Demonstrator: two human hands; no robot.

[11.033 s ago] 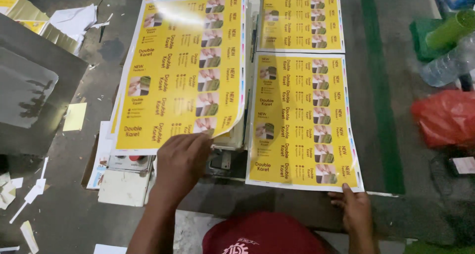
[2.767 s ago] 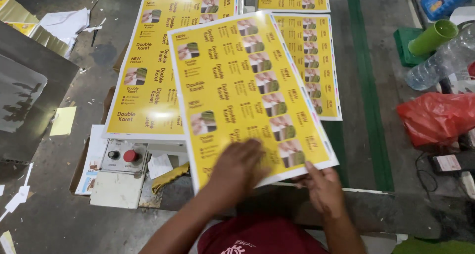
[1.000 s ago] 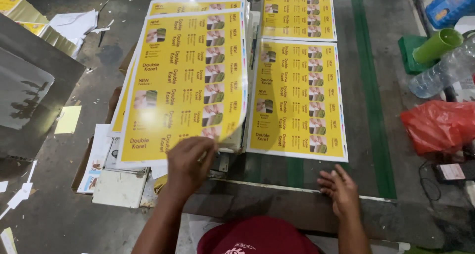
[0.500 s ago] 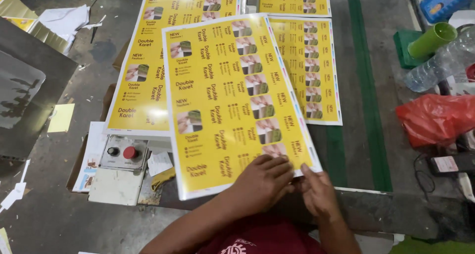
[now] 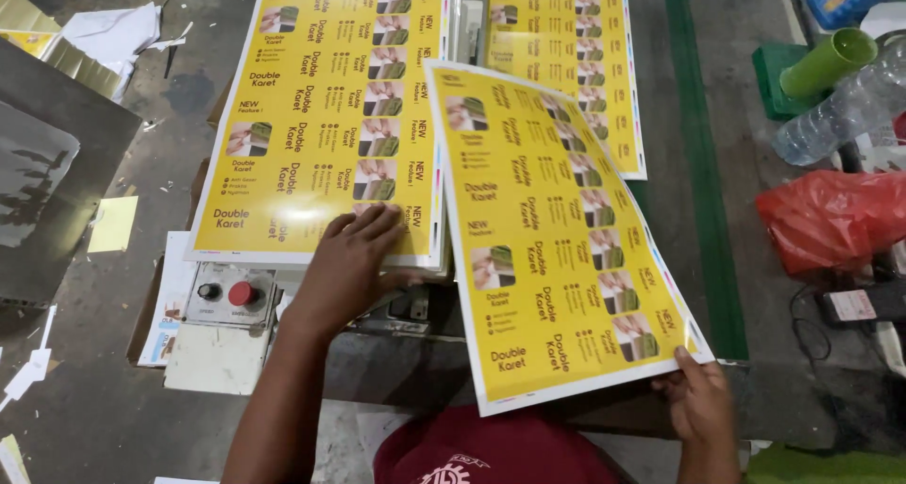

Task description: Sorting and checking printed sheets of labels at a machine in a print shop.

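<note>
My left hand (image 5: 351, 258) rests flat, fingers spread, on the near edge of a stack of glossy yellow printed sheets (image 5: 330, 116) at the left. My right hand (image 5: 696, 397) grips the near right corner of one loose yellow printed sheet (image 5: 557, 229), which is lifted and tilted, lying across the gap between the left stack and a second stack of yellow sheets (image 5: 576, 64) further back on the right. The loose sheet covers the near part of that right stack.
A control box with a red and a black button (image 5: 226, 295) sits under the left stack's near edge. At right lie a red plastic bag (image 5: 830, 220), a clear bottle (image 5: 840, 111), a green tube (image 5: 830, 61). Paper scraps (image 5: 113, 33) lie at upper left.
The loose sheet has swung rightward, off the left stack; my left hand let go of it and now presses the left stack, while my right hand holds its corner.
</note>
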